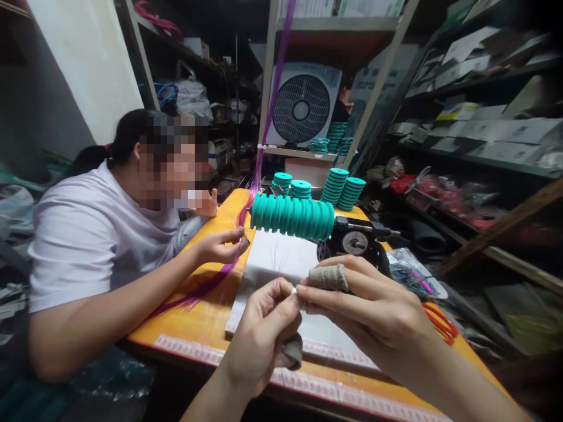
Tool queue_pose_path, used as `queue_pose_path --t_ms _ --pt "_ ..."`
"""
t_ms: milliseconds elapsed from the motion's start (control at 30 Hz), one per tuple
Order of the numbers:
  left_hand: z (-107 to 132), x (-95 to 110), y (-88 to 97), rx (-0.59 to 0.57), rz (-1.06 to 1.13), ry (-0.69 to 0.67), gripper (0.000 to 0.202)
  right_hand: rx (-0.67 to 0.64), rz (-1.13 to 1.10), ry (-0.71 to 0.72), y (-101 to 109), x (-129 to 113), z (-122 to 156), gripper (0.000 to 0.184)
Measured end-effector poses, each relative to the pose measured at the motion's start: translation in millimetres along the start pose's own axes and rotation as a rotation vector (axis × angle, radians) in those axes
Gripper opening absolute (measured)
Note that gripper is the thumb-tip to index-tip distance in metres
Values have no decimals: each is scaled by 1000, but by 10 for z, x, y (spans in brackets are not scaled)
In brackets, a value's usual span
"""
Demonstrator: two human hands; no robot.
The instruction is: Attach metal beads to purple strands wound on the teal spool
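My left hand [264,337] and my right hand [373,313] meet above the white mat [272,261], fingertips pinched together on a tiny white piece [294,291]. Cloth guards cover my right index finger [328,277] and a left finger [293,350]. Just beyond them a row of teal spools [292,217] sits on a winding machine with a dial [355,241]. A co-worker in a white shirt [88,234] leans in from the left, one hand [220,246] pinching a purple strand [246,205] that runs up toward the shelf.
The orange table [197,319] has ruler strips along its near edge. Stacks of teal spools [341,189] stand behind the machine. Orange-handled scissors [442,322] lie at right. A fan [301,108] sits on the shelf; cluttered shelves line the right side.
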State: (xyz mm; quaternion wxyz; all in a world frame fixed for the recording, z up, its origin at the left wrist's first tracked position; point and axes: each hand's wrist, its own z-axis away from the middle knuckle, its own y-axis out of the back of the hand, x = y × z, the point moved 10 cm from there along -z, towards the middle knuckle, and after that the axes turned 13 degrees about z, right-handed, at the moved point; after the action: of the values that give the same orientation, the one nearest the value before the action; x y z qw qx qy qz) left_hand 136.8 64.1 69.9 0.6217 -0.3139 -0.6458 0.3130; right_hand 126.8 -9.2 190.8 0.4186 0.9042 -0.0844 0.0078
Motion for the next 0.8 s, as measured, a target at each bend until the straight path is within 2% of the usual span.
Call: queue_pose_path --t_ms 167,267,400,500,600,800 --pt "-77 -6 -34 -17 7 -6 27 69 30 -24 48 67 3 25" --pt "-192 56 -57 8 18 -87 28 64 79 -46 36 201 -57 25" --pt "-440 203 82 201 59 -296 23 -52 306 -159 -130 572 -193 54" --pt "-641 202 138 263 94 -370 22 -145 481 -163 -326 744 -265 72" --pt "-781 162 158 278 103 -389 19 -201 541 -161 -472 814 -280 79" --pt "-901 115 211 292 142 -403 14 -202 492 -181 -475 827 -279 77"
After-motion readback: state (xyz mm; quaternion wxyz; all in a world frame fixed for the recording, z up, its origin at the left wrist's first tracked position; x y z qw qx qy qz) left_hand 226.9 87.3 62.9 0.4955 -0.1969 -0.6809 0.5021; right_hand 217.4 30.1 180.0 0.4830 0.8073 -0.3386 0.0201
